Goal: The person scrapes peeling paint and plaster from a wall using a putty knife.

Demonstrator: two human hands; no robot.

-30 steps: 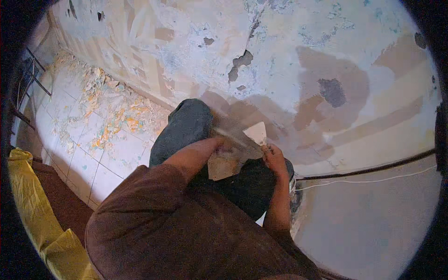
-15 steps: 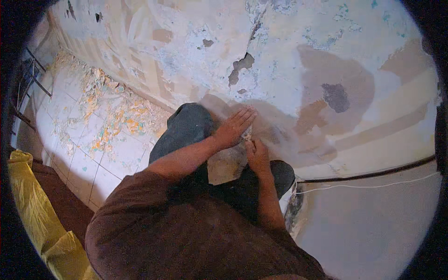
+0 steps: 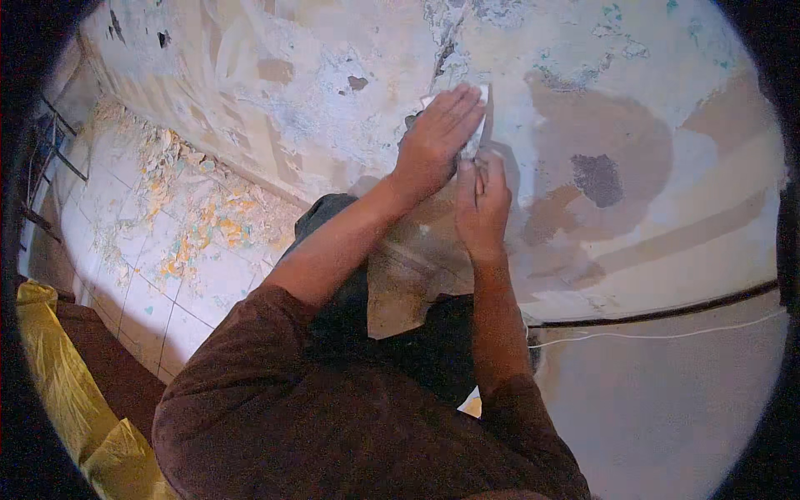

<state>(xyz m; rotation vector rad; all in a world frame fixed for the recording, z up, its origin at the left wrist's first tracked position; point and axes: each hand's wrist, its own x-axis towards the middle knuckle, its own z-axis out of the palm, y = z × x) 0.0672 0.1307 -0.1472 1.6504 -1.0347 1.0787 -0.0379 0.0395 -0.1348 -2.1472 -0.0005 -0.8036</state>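
Observation:
A putty knife with a wide, whitish blade lies against the peeling wall. My right hand is closed round its handle, which is mostly hidden by the fingers. My left hand rests flat on the blade with its fingers stretched out, covering most of it. Corners of the blade show on either side of the left fingertips. Just above the hands a dark crack runs up the wall. A brown damp-looking patch with a grey rough spot is to the right.
Paint flakes and debris litter the tiled floor at left, along the wall's foot. A dark metal frame stands at the far left, yellow cloth below it. A white cable crosses the grey surface at right.
Both hands have moved up the wall together with the putty knife, from low between the knees to the gouged area below the crack. The arms are now more outstretched.

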